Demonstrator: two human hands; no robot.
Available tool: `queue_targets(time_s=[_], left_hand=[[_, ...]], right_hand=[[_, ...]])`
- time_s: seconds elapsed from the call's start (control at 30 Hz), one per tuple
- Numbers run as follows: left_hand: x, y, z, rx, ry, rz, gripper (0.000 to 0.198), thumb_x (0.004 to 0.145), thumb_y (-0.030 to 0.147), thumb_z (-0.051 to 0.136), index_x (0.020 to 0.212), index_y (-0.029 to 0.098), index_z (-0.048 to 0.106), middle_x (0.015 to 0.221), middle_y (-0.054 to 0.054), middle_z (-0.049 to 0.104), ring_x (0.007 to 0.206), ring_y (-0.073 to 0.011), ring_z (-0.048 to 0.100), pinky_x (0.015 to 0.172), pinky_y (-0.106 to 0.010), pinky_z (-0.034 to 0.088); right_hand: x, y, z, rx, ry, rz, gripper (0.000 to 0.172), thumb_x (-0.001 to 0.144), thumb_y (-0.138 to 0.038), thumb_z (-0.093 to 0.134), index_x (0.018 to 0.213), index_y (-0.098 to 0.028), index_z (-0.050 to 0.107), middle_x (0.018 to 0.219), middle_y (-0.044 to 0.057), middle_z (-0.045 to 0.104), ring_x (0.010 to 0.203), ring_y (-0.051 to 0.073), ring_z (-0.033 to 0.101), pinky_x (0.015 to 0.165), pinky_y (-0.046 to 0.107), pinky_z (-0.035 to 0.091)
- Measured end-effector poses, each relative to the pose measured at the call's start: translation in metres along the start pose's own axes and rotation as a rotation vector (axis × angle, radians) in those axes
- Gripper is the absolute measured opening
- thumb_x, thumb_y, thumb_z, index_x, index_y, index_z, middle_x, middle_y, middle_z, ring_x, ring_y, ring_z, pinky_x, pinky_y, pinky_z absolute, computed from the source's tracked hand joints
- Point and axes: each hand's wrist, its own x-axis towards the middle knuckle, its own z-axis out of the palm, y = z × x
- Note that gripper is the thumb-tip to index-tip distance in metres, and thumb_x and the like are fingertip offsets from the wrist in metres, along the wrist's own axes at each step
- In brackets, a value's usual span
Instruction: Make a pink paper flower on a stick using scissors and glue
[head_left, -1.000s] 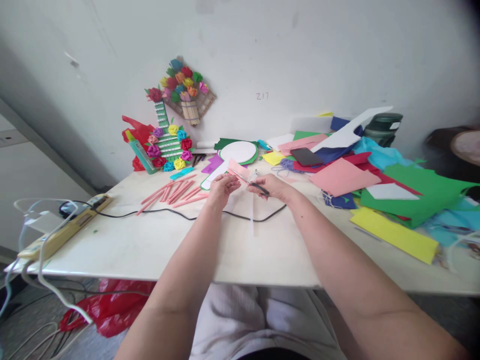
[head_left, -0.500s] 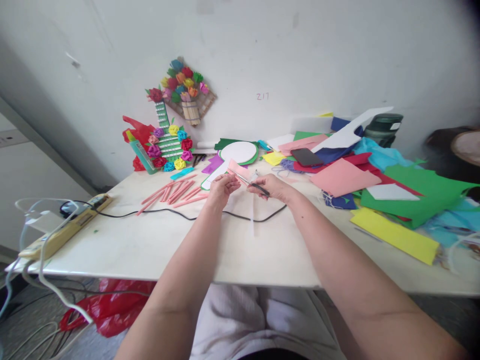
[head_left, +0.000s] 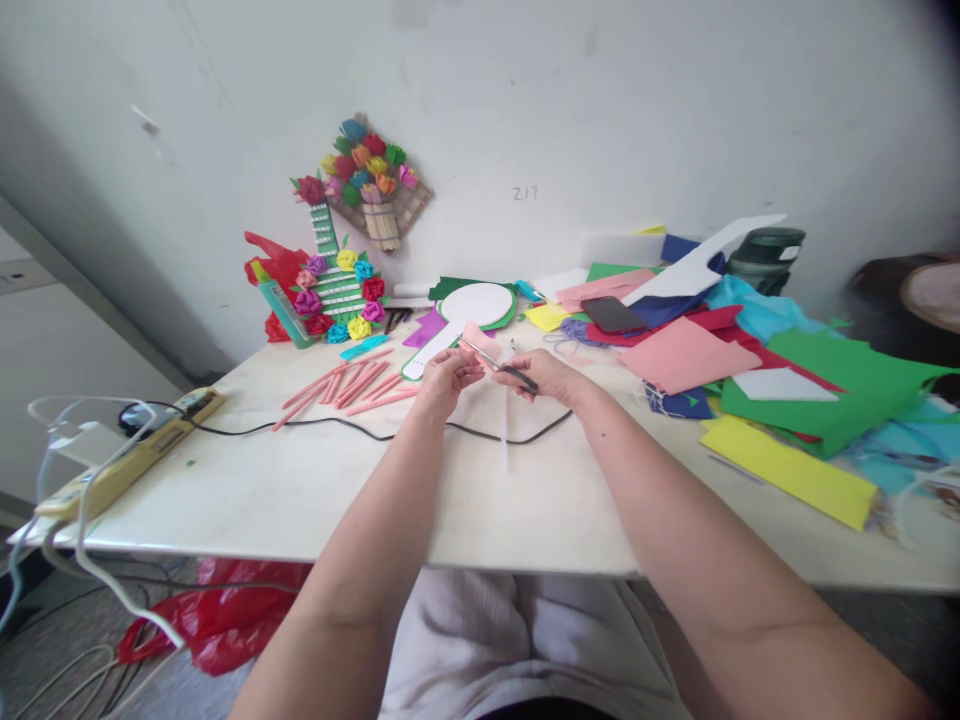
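Note:
A small piece of pink paper (head_left: 475,338) is pinched in my left hand (head_left: 448,376), above the middle of the table. My right hand (head_left: 541,374) grips the dark handles of a pair of scissors (head_left: 517,378), whose blades point left and lie across the pink paper. Just behind the hands rests a white round paper shape with a long handle (head_left: 474,304), backed with green. Several rolled pink paper sticks (head_left: 360,384) lie to the left of my left hand. What my left fingertips cover is hidden.
Coloured paper sheets (head_left: 795,385) and a phone (head_left: 613,314) pile up at the right. A black cable (head_left: 352,430) crosses the table from a power strip (head_left: 135,455). At the back left stand a glue bottle (head_left: 283,308) and a guitar-shaped paper-flower craft (head_left: 341,290).
The pink paper and the scissors blades have shifted very slightly between my hands. My left hand has moved a touch to the right.

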Motion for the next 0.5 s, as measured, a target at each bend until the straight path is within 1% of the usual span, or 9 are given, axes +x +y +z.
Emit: queue_targets(time_s=[0.2,0.37,0.5], left_hand=[[0.0022,-0.0017,-0.0017,-0.017,0.006,0.018,0.019,0.057,0.016,0.069,0.067,0.014,0.052,0.057,-0.001,0.062,0.053,-0.0128,0.061,0.060,-0.028,0.051],[0.0041,-0.0038,-0.0037,-0.026,0.009,0.029,0.018,0.058,0.016,0.068,0.067,0.014,0.053,0.059,-0.001,0.062,0.053,-0.0128,0.062,0.060,-0.027,0.051],[0.0047,-0.0044,-0.0037,-0.031,0.009,0.033,0.019,0.057,0.016,0.069,0.067,0.014,0.053,0.059,-0.002,0.063,0.053,-0.0130,0.062,0.059,-0.027,0.051]], right_hand=[[-0.0017,-0.0028,0.0008,0.012,0.013,0.012,0.033,0.062,-0.041,0.073,0.070,-0.010,0.063,0.048,-0.003,0.047,0.041,0.005,0.040,0.035,0.017,0.032],[-0.0014,-0.0008,-0.0001,0.005,0.015,-0.006,0.030,0.066,-0.039,0.070,0.073,-0.010,0.064,0.047,-0.003,0.045,0.040,0.005,0.039,0.036,0.017,0.031],[-0.0025,-0.0026,0.0004,0.000,0.018,-0.003,0.030,0.064,-0.038,0.071,0.071,-0.010,0.064,0.047,-0.004,0.044,0.040,0.004,0.038,0.036,0.016,0.031]])
